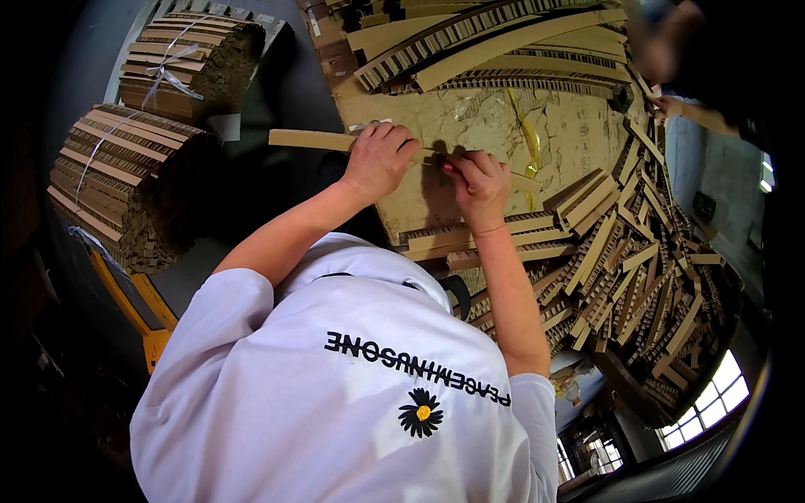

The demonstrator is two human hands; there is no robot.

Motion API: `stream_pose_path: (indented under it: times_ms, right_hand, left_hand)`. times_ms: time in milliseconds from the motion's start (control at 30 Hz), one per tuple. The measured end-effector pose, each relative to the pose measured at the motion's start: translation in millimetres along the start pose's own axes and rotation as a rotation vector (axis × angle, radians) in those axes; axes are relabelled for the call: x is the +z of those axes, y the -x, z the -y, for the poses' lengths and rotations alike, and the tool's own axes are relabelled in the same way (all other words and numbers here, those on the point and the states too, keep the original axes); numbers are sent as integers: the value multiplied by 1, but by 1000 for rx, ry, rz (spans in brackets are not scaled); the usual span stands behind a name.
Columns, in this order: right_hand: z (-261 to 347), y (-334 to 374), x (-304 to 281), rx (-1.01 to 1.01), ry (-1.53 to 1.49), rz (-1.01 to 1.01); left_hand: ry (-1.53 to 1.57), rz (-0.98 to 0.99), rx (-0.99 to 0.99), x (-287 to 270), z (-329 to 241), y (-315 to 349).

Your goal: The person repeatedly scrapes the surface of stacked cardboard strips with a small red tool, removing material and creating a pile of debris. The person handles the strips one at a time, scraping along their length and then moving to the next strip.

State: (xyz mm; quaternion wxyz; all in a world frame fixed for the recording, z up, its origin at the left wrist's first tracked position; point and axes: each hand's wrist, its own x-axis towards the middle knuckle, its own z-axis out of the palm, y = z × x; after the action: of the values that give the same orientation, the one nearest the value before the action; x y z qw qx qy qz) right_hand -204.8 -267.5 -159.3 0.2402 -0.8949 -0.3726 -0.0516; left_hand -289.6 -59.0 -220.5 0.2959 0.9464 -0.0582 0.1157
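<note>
In front of me, over the work surface, I hold a long, narrow cardboard strip [312,140] crosswise. My left hand [381,161] is closed around its middle, and one end sticks out to the left. A short way to the right, my right hand [482,191] is closed, thumb and fingers pinched at the strip's thinner right part. Its fingertips partly hide what they grip. Beneath both hands lies a worn cardboard sheet [470,117]. A few cardboard strips [537,226] lie beside my right wrist.
Long ribbed cardboard strips [503,50] are stacked at the far side. A large heap of short strips [629,268] fills the right. Tied bundles [117,168] stand at left, near a yellow frame [149,306]. Another person's hand [668,106] reaches in at far right.
</note>
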Motion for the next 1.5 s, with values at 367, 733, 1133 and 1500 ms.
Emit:
stream_pose_path:
  times_ms: [367,733,1133,1500]
  right_hand:
    - [-2,1,3,34,8,27]
    - [1,-1,-3,81,36,70]
    - [50,61,-85,1035,-612,-1028]
    - [120,196,-92,1226,-755,-1225]
  left_hand:
    - [-26,12,-32,-31,9,1]
    - [88,315,66,-63,49,-12]
    - [109,301,153,-61,56,-10]
    - [38,-64,159,-185,-9,-93]
